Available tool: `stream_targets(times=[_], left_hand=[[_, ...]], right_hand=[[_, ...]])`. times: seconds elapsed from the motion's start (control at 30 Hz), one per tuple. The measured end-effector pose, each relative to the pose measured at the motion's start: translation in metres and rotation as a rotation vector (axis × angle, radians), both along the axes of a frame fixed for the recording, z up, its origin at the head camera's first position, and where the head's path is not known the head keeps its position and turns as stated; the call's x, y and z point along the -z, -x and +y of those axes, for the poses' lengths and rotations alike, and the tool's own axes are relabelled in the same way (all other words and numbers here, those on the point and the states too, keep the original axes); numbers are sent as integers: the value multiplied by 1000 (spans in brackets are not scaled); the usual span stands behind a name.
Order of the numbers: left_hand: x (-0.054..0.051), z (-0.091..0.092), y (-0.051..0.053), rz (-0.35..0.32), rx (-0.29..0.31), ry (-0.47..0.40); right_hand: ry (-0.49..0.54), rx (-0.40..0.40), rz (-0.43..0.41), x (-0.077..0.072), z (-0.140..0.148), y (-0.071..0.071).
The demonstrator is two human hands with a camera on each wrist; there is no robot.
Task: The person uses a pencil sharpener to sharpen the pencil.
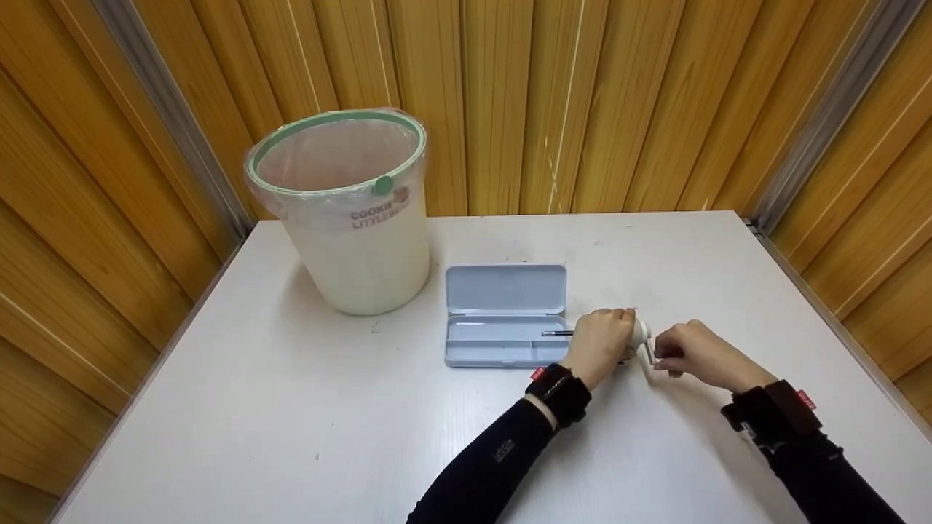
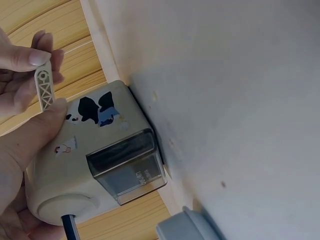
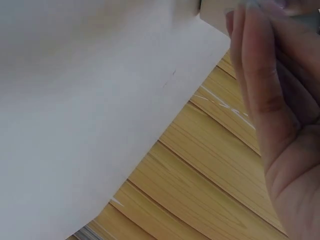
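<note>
My hands at a pencil sharpener [image 2: 100, 137] on the white table [image 1: 364, 422], just right of an open pencil case [image 1: 502, 331].
My left hand [image 1: 601, 340] grips its body, a pencil [image 2: 70, 228] in its front; my right hand [image 1: 699, 355] appears to pinch the crank [image 2: 45, 91].

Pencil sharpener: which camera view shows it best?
The left wrist view: the pencil sharpener shows close up, drawer and crank visible. In the head view the left hand mostly hides it; the right wrist view shows only what looks like a corner.
</note>
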State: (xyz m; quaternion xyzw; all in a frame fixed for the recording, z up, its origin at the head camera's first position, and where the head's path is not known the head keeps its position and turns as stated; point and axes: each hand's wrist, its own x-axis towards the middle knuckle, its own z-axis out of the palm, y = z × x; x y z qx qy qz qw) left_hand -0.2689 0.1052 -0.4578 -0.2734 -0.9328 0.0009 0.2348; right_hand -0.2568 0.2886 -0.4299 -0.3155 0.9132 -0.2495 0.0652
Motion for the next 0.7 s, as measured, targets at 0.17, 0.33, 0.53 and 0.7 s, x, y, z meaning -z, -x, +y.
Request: stream_targets(times=[0.17,0.33,0.53,0.7], left_hand=[[-1,0,0,-17,-1,9],[-1,0,0,-29,3,18],[-2,0,0,-22,-5,23],[-2,0,0,-25,-2,27]], right_hand=[[14,3,4,-11,-1,-4],[22,19,43,-20,-1,-6],[-7,47,132,-32,-5,-4],[-41,68,166,-38,-9,-1]])
